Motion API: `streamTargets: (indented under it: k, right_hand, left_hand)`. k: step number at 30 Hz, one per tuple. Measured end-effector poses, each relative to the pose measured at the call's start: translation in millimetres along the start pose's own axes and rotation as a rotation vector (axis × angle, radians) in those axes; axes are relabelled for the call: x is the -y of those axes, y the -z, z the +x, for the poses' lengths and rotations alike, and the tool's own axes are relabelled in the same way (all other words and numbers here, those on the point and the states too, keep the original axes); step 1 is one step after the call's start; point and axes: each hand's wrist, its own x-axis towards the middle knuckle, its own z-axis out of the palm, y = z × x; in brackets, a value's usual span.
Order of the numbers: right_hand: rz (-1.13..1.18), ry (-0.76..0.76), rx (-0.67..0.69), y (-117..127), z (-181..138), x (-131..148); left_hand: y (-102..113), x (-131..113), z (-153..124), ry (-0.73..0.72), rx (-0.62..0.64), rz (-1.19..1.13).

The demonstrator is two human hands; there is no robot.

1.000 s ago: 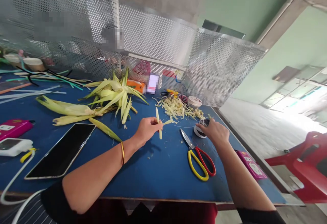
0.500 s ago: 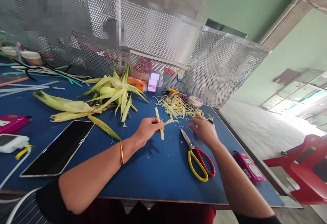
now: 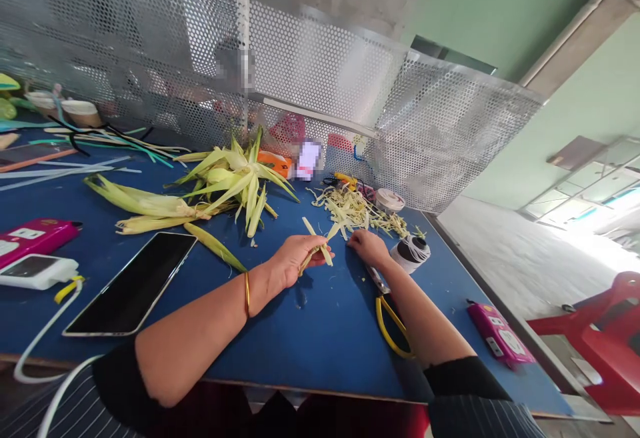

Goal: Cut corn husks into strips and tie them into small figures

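My left hand (image 3: 296,258) is closed around a pale yellow leaf strip (image 3: 317,241), which pokes up and to the right from my fingers. My right hand (image 3: 369,247) rests just right of it on the blue table (image 3: 310,331), fingers curled, pinching something thin I cannot make out. A spool of white thread (image 3: 411,253) stands right of that hand. Yellow-handled scissors (image 3: 391,318) lie under my right forearm, partly hidden.
A pile of green-yellow leaves (image 3: 220,185) and a heap of cut scraps (image 3: 357,211) lie further back. A tablet (image 3: 135,281), pink device (image 3: 33,237) and white charger (image 3: 37,271) sit left. Another pink device (image 3: 500,339) lies right. A perforated metal screen (image 3: 320,85) borders the table's far side.
My right hand left the thread spool and moved left, close to the leaf strip. My left hand tilted the strip from upright to slanted. The view shifted slightly.
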Motion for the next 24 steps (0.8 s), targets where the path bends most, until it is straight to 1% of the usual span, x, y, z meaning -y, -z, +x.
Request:
streamTargets:
  k: [5,8,11,13,15,18,20,22,24]
  right_hand:
    - [0.111,0.006,-0.16,2,-31,16]
    - [0.151,0.064,-0.231,2,-53,28]
    - [0.137,0.148,-0.271,0,-71,36]
    - [0.113,0.223,-0.284,-2,-81,41]
    - [0.082,0.334,-0.293,-5,-90,48]
    - [-0.012,0.603,-0.322,-9,-103,59]
    - [-0.072,0.776,-0.343,-11,-113,67]
    - [-0.104,0.861,-0.335,-13,-121,73]
    - [-0.132,0.886,-0.313,-15,-127,75]
  left_hand:
    - [2,3,3,0.065,0.003,0.017]
    - [3,5,4,0.096,0.002,0.06]
    - [3,5,3,0.149,0.021,0.077]
    - [3,4,3,0.211,0.049,0.064]
    - [3,3,4,0.271,0.074,0.039]
    - [7,4,7,0.356,0.133,0.018]
    - [10,4,9,0.436,0.212,0.02]
    - [13,4,11,0.512,0.3,0.012]
    - [15,4,11,0.568,0.369,-0.006]
